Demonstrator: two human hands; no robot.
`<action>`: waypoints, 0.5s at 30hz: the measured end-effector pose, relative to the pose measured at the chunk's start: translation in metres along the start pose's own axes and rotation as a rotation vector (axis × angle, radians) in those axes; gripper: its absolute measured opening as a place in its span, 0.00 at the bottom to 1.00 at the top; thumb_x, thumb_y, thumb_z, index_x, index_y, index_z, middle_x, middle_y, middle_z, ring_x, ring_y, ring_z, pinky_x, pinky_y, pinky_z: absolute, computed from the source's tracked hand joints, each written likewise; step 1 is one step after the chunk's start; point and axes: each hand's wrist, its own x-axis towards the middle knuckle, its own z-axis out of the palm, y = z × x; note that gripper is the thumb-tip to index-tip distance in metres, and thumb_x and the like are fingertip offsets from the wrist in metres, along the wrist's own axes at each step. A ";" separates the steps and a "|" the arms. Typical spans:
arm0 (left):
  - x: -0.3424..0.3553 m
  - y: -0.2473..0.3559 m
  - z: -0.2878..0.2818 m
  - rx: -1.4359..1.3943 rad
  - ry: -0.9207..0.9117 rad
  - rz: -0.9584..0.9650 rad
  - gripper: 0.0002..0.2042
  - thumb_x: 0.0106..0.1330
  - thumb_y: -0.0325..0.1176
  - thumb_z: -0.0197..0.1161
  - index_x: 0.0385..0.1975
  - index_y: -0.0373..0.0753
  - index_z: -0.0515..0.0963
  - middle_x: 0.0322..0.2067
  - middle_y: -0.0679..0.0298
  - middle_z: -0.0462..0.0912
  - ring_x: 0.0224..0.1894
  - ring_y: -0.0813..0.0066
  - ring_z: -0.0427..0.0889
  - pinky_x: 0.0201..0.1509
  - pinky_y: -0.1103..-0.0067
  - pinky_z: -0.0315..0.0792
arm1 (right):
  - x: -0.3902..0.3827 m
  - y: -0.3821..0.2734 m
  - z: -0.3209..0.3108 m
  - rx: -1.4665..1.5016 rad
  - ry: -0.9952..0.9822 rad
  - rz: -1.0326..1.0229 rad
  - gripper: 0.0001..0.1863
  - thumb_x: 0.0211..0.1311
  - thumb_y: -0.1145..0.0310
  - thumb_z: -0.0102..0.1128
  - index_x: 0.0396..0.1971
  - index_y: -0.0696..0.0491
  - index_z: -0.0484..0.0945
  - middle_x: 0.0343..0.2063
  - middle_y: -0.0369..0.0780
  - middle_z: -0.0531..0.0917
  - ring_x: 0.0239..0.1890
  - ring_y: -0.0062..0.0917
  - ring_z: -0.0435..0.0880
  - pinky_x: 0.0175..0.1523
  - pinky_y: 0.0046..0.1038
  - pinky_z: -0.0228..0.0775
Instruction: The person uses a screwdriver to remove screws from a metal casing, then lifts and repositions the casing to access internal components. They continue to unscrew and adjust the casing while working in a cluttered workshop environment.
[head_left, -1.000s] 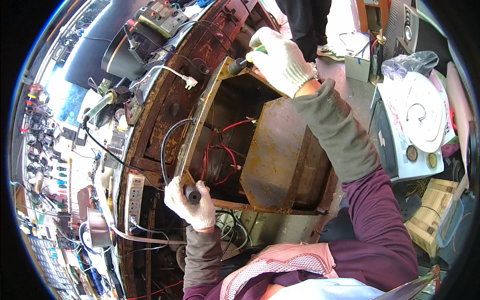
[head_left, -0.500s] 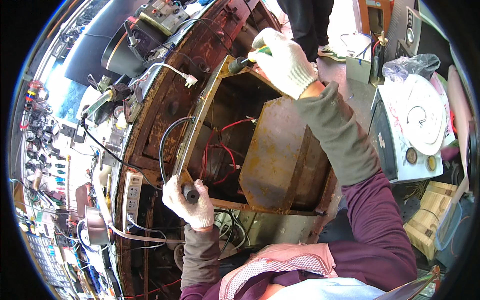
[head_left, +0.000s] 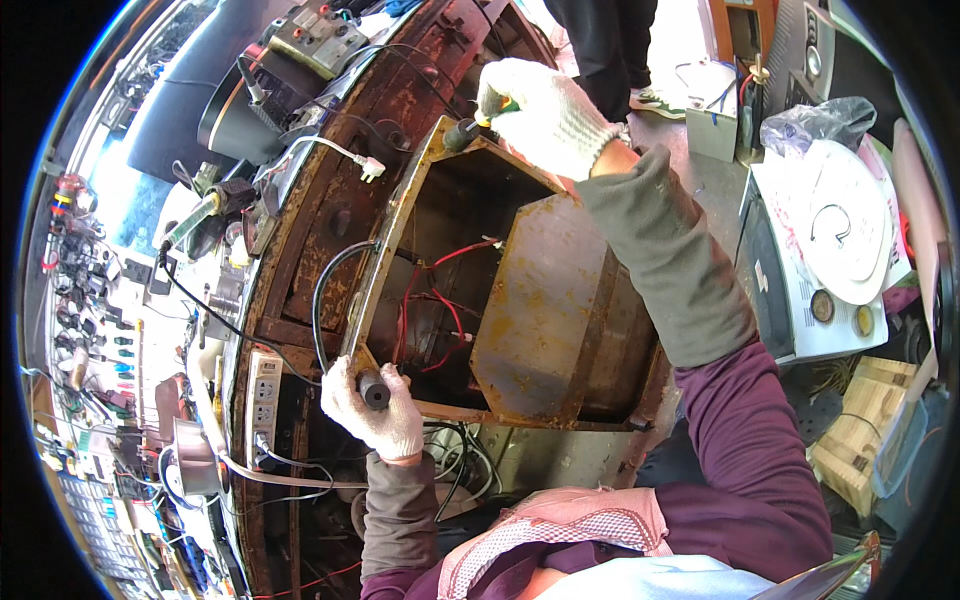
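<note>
A rusty, open metal box (head_left: 540,310) lies in front of me, red wires (head_left: 440,295) showing inside. My right hand (head_left: 555,110), in a white knit glove, is closed around a screwdriver (head_left: 508,104) with a green and yellow handle, mostly hidden by the fingers. The tool's front end meets a black rubber foot (head_left: 461,135) at the box's far left corner. At the near left corner my left hand (head_left: 375,412), also gloved, grips the box edge. Between its thumb and fingers stands another black rubber foot (head_left: 374,391).
A worn wooden bench (head_left: 335,220) runs along the left, bearing a soldering iron (head_left: 195,220) and a white plug (head_left: 370,168). A power strip (head_left: 262,390) hangs on its side. Someone's legs (head_left: 600,50) stand beyond the box. At right are a white appliance (head_left: 790,270) and wooden blocks (head_left: 865,425).
My right hand has turned about the screwdriver handle, its fingers now further left. My left hand keeps its grip on the corner. The whole view has shifted slightly.
</note>
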 end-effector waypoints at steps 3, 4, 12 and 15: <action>-0.002 -0.002 0.002 -0.020 0.002 -0.018 0.34 0.65 0.19 0.79 0.73 0.35 0.77 0.67 0.49 0.77 0.70 0.47 0.74 0.73 0.56 0.71 | 0.003 0.010 -0.010 0.015 -0.063 0.161 0.10 0.66 0.67 0.72 0.45 0.51 0.86 0.39 0.45 0.91 0.43 0.46 0.92 0.49 0.44 0.83; -0.003 -0.003 0.002 -0.024 0.004 -0.026 0.34 0.65 0.19 0.79 0.73 0.35 0.77 0.67 0.49 0.77 0.70 0.47 0.74 0.73 0.56 0.71 | 0.002 0.006 -0.009 0.026 -0.034 0.160 0.10 0.66 0.68 0.72 0.45 0.52 0.86 0.39 0.45 0.92 0.43 0.46 0.92 0.49 0.44 0.84; 0.009 0.005 -0.022 -0.046 -0.165 -0.048 0.36 0.64 0.17 0.74 0.75 0.34 0.74 0.68 0.50 0.76 0.72 0.52 0.75 0.78 0.59 0.69 | 0.017 -0.017 0.009 -0.072 0.012 0.070 0.07 0.67 0.74 0.63 0.43 0.55 0.83 0.36 0.49 0.89 0.41 0.47 0.91 0.48 0.44 0.83; 0.036 0.026 -0.061 -0.264 -0.396 -0.277 0.32 0.67 0.19 0.68 0.75 0.32 0.76 0.68 0.53 0.79 0.72 0.60 0.78 0.81 0.64 0.68 | 0.007 -0.014 0.006 -0.027 0.057 0.110 0.07 0.68 0.74 0.64 0.44 0.55 0.83 0.36 0.49 0.89 0.42 0.46 0.92 0.48 0.42 0.83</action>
